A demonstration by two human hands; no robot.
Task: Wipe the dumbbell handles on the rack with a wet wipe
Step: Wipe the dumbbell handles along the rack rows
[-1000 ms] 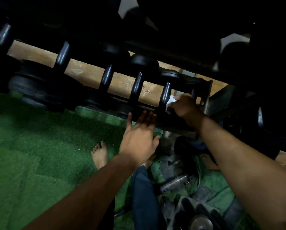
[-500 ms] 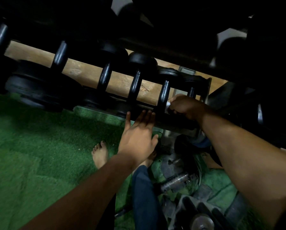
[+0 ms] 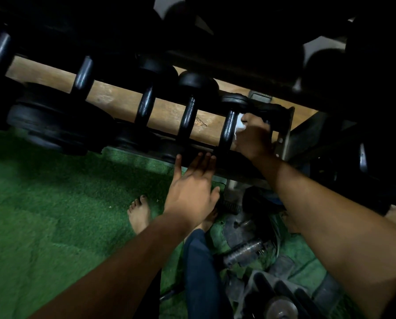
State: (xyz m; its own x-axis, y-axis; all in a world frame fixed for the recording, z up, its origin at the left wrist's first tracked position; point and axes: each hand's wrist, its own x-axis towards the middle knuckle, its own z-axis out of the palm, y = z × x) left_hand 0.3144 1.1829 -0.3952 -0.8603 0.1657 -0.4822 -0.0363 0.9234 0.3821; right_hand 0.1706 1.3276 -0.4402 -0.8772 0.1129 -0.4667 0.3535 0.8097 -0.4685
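Pretty dark shot, but the rack runs across the middle of the frame, sloping down to the right, with a row of black dumbbells sitting in it. The right hand is at center right with its fingers curled around a white wipe, holding it right up against the handle of the rightmost dumbbell you can make out in that row. Only a bit of the wipe pokes out between hand and handle.

The left hand is just below center, fingers straight and a little spread, holding nothing. Its fingertips sit at the front edge of the rack, under the neighbouring dumbbells; can't really tell if they're pressing on it or only touching.

Lower half of the frame is green turf, with a bare foot on it near the middle. Some metal gear, including a knurled bar, lies at the bottom right.
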